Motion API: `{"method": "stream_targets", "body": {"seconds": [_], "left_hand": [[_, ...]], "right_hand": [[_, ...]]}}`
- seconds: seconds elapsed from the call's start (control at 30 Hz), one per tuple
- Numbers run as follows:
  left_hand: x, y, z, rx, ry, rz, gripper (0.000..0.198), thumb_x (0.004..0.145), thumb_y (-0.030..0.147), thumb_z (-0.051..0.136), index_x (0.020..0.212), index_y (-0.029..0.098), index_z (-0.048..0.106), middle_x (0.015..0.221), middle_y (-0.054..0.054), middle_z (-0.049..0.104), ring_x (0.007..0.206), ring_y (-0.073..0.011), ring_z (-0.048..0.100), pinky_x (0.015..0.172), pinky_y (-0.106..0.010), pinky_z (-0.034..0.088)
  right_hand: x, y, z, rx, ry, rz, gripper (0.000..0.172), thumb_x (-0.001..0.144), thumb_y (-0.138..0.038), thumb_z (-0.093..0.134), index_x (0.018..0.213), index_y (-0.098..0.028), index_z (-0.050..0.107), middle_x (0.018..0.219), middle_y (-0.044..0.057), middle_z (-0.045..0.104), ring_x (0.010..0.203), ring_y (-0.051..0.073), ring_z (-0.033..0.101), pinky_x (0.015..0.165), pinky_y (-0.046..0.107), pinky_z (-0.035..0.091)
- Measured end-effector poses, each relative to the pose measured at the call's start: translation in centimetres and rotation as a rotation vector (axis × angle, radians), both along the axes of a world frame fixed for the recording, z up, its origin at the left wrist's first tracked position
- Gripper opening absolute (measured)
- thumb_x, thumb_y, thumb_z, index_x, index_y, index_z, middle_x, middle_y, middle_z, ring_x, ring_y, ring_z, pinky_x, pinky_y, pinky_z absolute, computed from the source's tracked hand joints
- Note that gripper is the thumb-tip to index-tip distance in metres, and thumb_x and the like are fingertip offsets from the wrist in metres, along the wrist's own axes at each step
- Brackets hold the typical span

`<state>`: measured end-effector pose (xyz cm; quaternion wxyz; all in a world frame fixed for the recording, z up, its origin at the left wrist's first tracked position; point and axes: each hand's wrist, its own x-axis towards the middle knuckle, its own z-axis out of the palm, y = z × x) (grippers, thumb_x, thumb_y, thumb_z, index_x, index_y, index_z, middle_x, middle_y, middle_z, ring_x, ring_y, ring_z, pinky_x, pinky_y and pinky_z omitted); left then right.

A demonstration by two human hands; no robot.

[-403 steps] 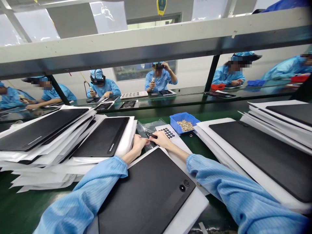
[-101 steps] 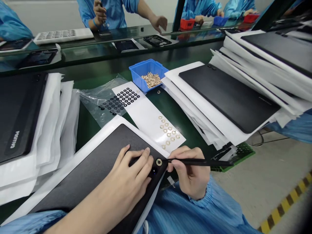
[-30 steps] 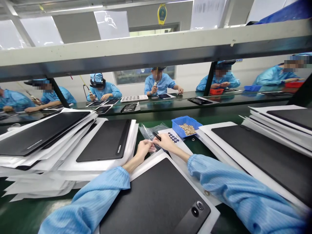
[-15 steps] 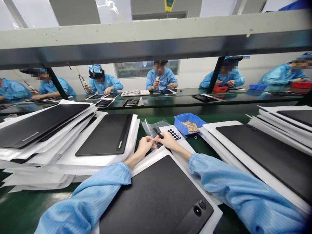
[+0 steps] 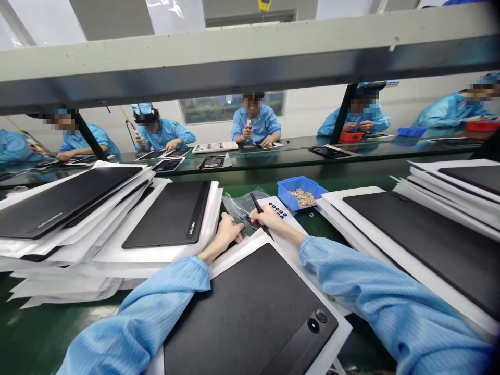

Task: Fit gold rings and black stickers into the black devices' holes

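My right hand [image 5: 269, 217] is closed around a slim black pen-shaped tool [image 5: 255, 202], whose upper end sticks up above the fingers; I cannot make out its exact kind. Under and beside that hand lies a clear plastic bag [image 5: 237, 204] with small dark pieces in it. My left hand [image 5: 225, 230] is at the bag's near left edge, thumb and fingers closed on the plastic. Close in front of me, a black tablet [image 5: 250, 307] lies back side up on white sheeting, two round camera rings [image 5: 317, 320] at its lower right corner.
A white sheet of round black stickers [image 5: 278, 209] lies right of the bag, beside a blue bin [image 5: 291, 194] of small tan pieces. Stacks of tablets between white sheets [image 5: 167, 213] flank me, including a right-hand tablet [image 5: 422, 245]. Co-workers [image 5: 255, 122] sit across the bench under a beam.
My hands have parted: the left has drawn slightly left and down to the bag's edge. The right has tilted the black tool more upright over the bag. The view has shifted slightly.
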<state>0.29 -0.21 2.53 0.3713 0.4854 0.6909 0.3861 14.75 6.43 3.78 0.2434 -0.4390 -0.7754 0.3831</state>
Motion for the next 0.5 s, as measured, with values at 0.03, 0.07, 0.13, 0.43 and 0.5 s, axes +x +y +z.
{"method": "stream_targets", "body": {"seconds": [0.03,0.07,0.13,0.43,0.5], "left_hand": [[-0.1,0.0,0.1,0.006,0.044,0.015,0.025,0.092,0.029,0.056,0.11,0.013,0.055,0.094,-0.004,0.061,0.071,-0.0117,0.06,0.061,-0.026,0.053],[-0.3,0.0,0.2,0.015,0.087,0.03,0.024,0.092,0.029,0.056,0.109,0.013,0.055,0.092,-0.003,0.06,0.069,-0.011,0.059,0.059,-0.025,0.052],[-0.5,-0.1,0.6,0.045,0.171,0.058,0.022,0.091,0.028,0.057,0.106,0.013,0.055,0.089,-0.002,0.058,0.066,-0.0099,0.056,0.057,-0.024,0.05],[2.0,-6.0,5.4,0.184,0.418,-0.344,0.016,0.078,0.018,0.064,0.074,0.017,0.048,0.068,0.004,0.046,0.063,-0.0119,0.043,0.061,-0.025,0.032],[3.1,-7.9,5.7,0.225,0.457,-0.618,0.015,0.08,0.022,0.06,0.069,0.018,0.05,0.066,0.004,0.047,0.06,-0.0124,0.042,0.059,-0.026,0.031]], "right_hand": [[0.1,0.0,0.5,-0.014,0.015,0.005,0.022,0.091,-0.033,0.055,0.093,-0.011,0.061,0.083,0.002,0.063,0.065,0.01,0.059,0.058,0.025,0.051],[0.3,-0.1,1.1,-0.023,0.031,0.01,0.021,0.091,-0.03,0.055,0.088,-0.011,0.061,0.077,0.001,0.061,0.058,0.008,0.055,0.053,0.022,0.047],[0.9,-0.7,2.7,-0.034,0.063,0.024,0.018,0.087,-0.024,0.057,0.076,-0.011,0.062,0.067,0.0,0.06,0.048,0.006,0.046,0.046,0.02,0.038],[10.8,-12.5,6.8,-0.175,0.027,0.054,0.01,0.067,-0.023,0.067,0.066,-0.013,0.069,0.062,0.001,0.064,0.061,0.013,0.055,0.06,0.025,0.04],[12.8,-15.3,6.0,-0.277,0.013,0.014,0.013,0.069,-0.026,0.066,0.069,-0.013,0.068,0.063,0.002,0.064,0.062,0.014,0.056,0.061,0.025,0.041]]}}
